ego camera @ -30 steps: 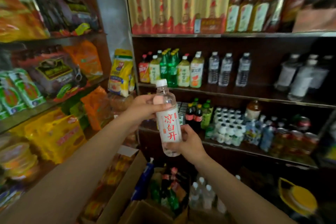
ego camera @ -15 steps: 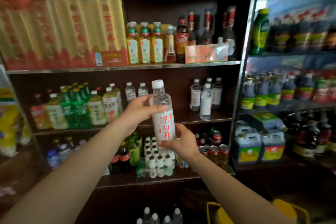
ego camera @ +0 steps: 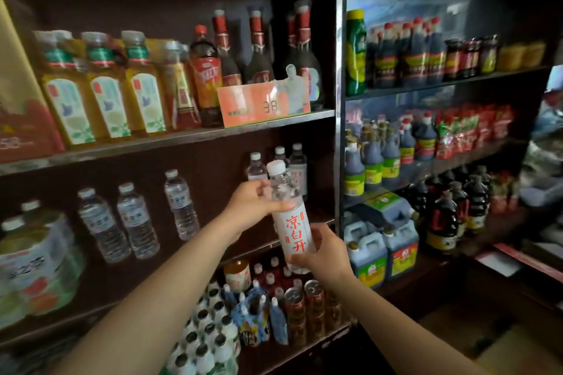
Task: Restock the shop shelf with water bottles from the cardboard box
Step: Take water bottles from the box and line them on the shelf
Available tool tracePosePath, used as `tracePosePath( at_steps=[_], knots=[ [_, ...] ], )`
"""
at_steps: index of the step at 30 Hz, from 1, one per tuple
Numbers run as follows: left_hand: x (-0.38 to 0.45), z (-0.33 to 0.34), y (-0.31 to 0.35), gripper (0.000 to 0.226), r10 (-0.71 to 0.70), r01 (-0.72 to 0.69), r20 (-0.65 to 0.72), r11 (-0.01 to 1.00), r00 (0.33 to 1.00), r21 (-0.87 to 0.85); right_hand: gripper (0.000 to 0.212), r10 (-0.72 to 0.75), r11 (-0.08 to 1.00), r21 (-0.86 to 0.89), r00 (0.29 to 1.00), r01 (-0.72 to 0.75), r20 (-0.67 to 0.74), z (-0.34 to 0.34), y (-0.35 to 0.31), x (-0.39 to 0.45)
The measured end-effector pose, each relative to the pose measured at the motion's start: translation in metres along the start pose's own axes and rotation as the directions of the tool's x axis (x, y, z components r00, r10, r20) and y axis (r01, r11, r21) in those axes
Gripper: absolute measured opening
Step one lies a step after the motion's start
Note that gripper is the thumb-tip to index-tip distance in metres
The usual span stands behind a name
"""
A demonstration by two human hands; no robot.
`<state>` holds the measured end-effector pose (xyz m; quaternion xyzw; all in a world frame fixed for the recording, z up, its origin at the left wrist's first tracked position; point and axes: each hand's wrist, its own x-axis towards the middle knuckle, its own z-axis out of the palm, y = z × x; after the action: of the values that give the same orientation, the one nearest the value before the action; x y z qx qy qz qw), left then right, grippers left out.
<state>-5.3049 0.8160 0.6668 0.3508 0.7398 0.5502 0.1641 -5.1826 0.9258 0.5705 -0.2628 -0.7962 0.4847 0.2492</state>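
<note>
Hands first: my right hand [ego camera: 324, 250] grips the bottom of the water bottle [ego camera: 289, 216] (red letters on it), my left hand [ego camera: 253, 204] grips its neck, before the middle shelf [ego camera: 170, 140] with more water bottles [ego camera: 134, 222].

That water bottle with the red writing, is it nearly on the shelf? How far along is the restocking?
Some matching bottles already stand at the right end of the middle shelf, so part looks done. In hand: one water bottle, held upright by the left hand near its neck and the right hand at its base, not yet set down. The box is out of view, so what's left is unclear.
</note>
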Motion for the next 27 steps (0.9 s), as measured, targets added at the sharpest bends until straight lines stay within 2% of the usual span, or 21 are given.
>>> tracePosePath(
  at_steps=[2,6,12,15,20,27],
  knots=[
    [0.032,0.008,-0.007,0.072,0.005,-0.005,0.022,1.0,1.0,0.012,0.064,0.027,1.0,-0.001,0.998,-0.027,-0.052,-0.004,0.007,0.02],
    [0.071,0.032,-0.018,0.037,0.009,-0.009,0.025,1.0,1.0,-0.002,0.056,0.077,0.996,-0.03,0.991,-0.081,-0.113,-0.01,0.026,0.053],
    [0.12,0.058,-0.033,0.022,0.029,-0.03,0.025,0.998,0.999,0.052,0.046,0.113,0.993,-0.029,0.985,-0.117,-0.129,-0.009,0.051,0.103],
    [0.149,0.074,-0.047,0.033,-0.003,0.005,-0.042,0.999,0.999,0.049,0.045,0.124,0.991,-0.036,0.988,-0.128,-0.095,-0.007,0.063,0.132],
    [0.199,0.106,-0.073,0.033,-0.028,0.044,-0.136,0.992,0.99,0.117,0.043,0.139,0.975,-0.17,0.989,-0.147,-0.053,0.001,0.088,0.186],
    [0.254,0.129,-0.085,0.054,-0.025,0.06,-0.279,0.991,0.96,0.118,0.04,0.146,0.963,-0.21,0.981,-0.172,-0.131,0.022,0.103,0.251]
  ],
)
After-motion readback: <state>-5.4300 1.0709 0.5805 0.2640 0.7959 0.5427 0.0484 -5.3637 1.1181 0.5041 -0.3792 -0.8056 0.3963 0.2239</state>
